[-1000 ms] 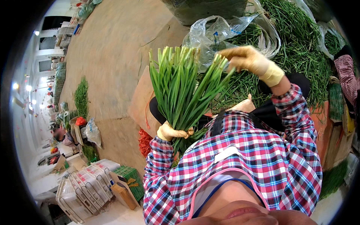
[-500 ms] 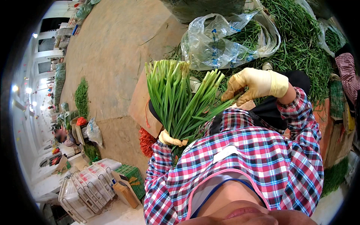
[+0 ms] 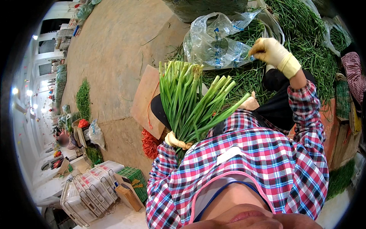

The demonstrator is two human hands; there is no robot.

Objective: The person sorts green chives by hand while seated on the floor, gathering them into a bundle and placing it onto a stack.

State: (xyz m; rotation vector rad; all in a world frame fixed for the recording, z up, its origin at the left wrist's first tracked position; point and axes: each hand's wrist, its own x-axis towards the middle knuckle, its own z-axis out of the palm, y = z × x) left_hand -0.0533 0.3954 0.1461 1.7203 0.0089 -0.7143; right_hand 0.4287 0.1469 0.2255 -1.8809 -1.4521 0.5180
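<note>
My left hand (image 3: 176, 141), in a pale glove, is closed round the lower, leafy part of a thick bunch of garlic chives (image 3: 187, 99). The pale cut ends fan upward, and a few stalks lean out to the right. My gloved right hand (image 3: 272, 53) is raised above the cut chives, apart from the bunch. Its fingers are bent and drawn together beside a clear plastic bag (image 3: 207, 42) with blue print; whether anything is between them cannot be made out.
Loose chives (image 3: 293, 30) are heaped at the far right. A brown board (image 3: 143, 103) and red ties (image 3: 150, 145) lie left of the bunch. White crates (image 3: 89, 191) and a green crate (image 3: 135, 179) stand at lower left. Another person's sleeve (image 3: 352, 74) shows at the right edge.
My right hand has moved up and away from the stalks on the bunch's right side toward the plastic bag. The bunch in my left hand has shifted slightly right.
</note>
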